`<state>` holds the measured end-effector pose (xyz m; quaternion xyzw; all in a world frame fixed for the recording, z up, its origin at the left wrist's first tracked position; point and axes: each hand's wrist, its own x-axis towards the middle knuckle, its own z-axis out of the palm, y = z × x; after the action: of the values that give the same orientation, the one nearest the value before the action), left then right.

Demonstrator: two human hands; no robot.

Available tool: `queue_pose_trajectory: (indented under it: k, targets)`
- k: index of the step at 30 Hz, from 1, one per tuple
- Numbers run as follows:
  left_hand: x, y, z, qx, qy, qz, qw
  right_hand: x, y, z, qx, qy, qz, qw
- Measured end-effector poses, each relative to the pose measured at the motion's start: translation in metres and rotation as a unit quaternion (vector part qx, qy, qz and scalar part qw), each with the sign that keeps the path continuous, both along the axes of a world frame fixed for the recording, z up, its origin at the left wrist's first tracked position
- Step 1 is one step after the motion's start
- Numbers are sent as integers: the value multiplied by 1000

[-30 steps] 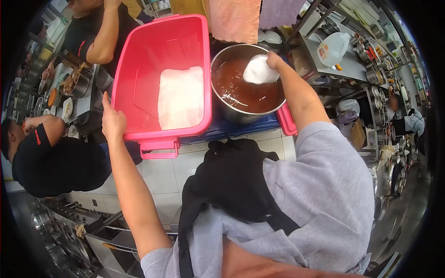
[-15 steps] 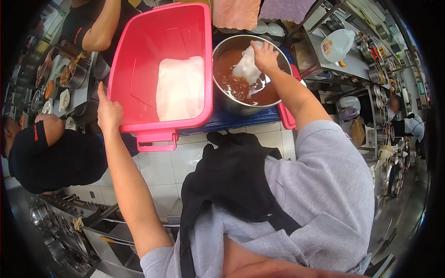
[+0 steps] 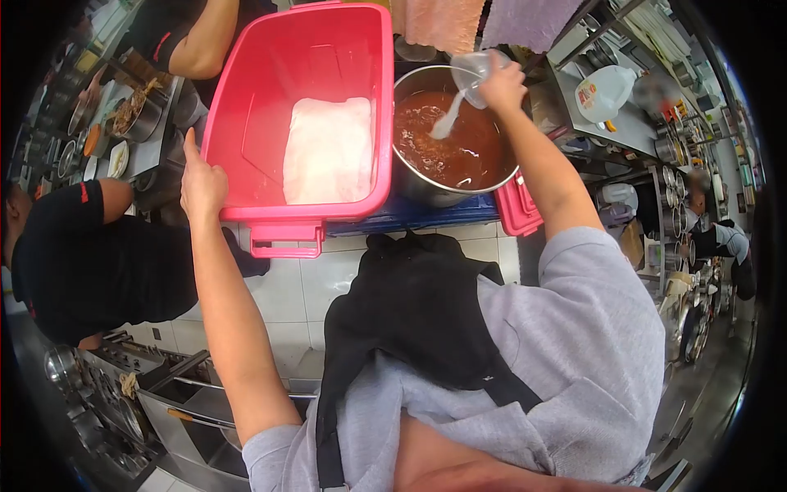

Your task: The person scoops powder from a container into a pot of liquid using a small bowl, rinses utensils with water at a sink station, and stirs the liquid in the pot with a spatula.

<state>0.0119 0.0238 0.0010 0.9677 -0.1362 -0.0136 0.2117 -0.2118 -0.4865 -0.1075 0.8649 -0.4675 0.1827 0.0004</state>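
Note:
My right hand [image 3: 502, 84] grips a clear plastic container [image 3: 470, 72] tipped over the right side of a large metal pot [image 3: 443, 193]. A last bit of white substance [image 3: 447, 123] runs from it into the reddish-brown liquid [image 3: 475, 143], whose surface is rippled. Left of the pot stands a tall pink tub [image 3: 270, 90], with a white block-like mass [image 3: 329, 148] on its bottom. My left hand [image 3: 204, 179] holds the tub's near left rim, its thumb and fingers around the edge.
Two people in black shirts [image 3: 106, 254] are at the left, near a counter with pots. A pink lid [image 3: 520, 205] lies right of the pot. A white jug [image 3: 605, 92] stands on the right metal shelf. Cloths hang behind the pot. Another person is far right.
The white substance has left the container and gone into the pot. My right hand has lifted and tilted the container, now nearly empty. My left hand stays on the tub.

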Motion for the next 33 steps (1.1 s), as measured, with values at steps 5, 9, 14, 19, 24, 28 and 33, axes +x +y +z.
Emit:
queue_pose_trajectory:
  k: [5, 9, 14, 19, 24, 28, 33]
  targets:
    - [0, 1, 2, -7, 0, 16, 1000, -30, -120, -12, 251, -276, -129, 919]
    - [1, -1, 2, -7, 3, 28, 1000, -28, -56, 104, 433, -417, 0, 799]
    - [3, 0, -3, -8, -15, 24, 1000, 96, 21, 173, 252, -255, 392, 847]
    - [2, -2, 0, -21, 2, 42, 999, 249, 159, 113, 47, 64, 552, 830]
    - [4, 0, -4, -35, -31, 41, 998, 298, 251, -10, -69, 392, 532, 747]
    - [8, 1, -7, -45, -20, 62, 997, 316, 257, -115, -315, 327, 601, 658]
    - [6, 6, -18, -55, -89, 56, 993, 291, 235, -193, -369, 351, 590, 627]
